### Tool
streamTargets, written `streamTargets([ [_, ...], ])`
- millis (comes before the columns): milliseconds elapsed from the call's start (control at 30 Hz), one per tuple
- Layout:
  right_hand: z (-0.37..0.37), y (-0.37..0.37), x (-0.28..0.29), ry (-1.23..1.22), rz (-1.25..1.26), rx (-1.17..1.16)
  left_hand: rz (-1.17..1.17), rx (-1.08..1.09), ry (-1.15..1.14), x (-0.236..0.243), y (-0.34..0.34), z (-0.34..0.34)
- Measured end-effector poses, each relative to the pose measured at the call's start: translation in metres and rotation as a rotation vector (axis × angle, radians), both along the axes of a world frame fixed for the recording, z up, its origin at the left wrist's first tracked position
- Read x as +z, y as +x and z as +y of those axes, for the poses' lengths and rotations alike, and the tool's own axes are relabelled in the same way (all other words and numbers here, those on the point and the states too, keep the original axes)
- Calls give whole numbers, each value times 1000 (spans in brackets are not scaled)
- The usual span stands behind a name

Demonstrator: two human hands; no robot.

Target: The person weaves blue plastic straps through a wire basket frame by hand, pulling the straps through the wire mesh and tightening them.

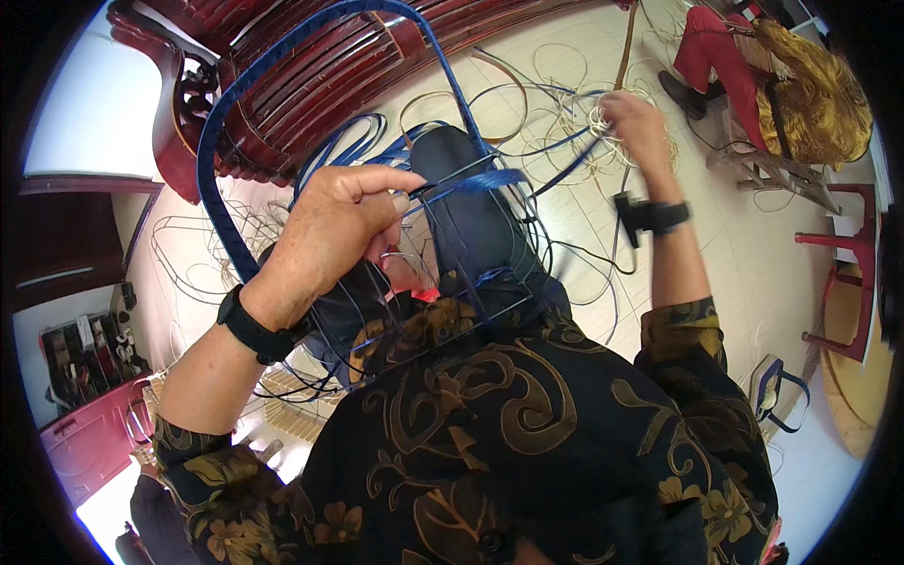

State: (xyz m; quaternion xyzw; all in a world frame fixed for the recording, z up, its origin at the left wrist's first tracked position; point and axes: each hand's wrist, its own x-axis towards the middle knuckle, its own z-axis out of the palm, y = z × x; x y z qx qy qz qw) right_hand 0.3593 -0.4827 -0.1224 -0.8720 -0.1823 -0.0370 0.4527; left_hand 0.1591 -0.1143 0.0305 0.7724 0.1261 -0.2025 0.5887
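Observation:
A wire basket frame rests across my lap, with a tall arched handle wrapped in blue strap rising from it. At the frame's upper rim, my left hand pinches a blue plastic strap against the wire between thumb and fingers. The strap crosses the frame toward the right. Held out to the far right, my right hand is closed around the strap's far length; its fingertips are slightly blurred. Part of the frame is hidden behind my left hand and wrist.
Loose blue straps and pale coiled strands lie on the tiled floor. A dark red slatted wooden bench stands ahead. Another person's red-trousered leg is at the far right, near a red stool.

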Motion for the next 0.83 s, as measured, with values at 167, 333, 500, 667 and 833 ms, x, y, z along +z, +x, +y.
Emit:
streamTargets([
  [167,-222,41,25,-358,122,-669,-32,-3,-20,-2,-1,3],
  [333,-388,8,47,-1140,204,-899,-93,-79,2,-6,2,6],
  [500,-326,-22,86,-1161,71,-902,-79,-66,-40,-8,4,5],
  [667,-76,-51,113,-73,-158,-50,-96,-38,-59,-10,3,1],
  [833,125,-121,148,-163,-268,499,-84,-72,22,-8,3,1],
])
